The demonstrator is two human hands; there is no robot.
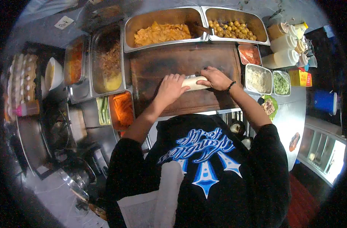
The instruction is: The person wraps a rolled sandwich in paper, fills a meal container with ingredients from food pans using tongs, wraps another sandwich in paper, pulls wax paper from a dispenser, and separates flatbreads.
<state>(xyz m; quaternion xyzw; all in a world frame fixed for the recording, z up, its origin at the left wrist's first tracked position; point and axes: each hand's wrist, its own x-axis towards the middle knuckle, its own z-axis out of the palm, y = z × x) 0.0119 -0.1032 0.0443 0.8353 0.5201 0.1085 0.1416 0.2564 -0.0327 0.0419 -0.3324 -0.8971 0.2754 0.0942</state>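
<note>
Two pans (183, 17) at top centre, three tubs (272, 79) at upper right, two hands (170, 91) and one wrap (194, 83) at centre, one label (64, 22) at upper left, one bowl (56, 74) at left.

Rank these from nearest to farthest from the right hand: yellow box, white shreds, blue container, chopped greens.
1. White shreds, right of the right hand
2. Chopped greens, next tray right
3. Yellow box, beyond the greens
4. Blue container, far right

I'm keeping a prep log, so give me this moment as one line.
pale roll | left end: left hand | right end: right hand | beneath: brown board | right wrist: dark bracelet
</note>
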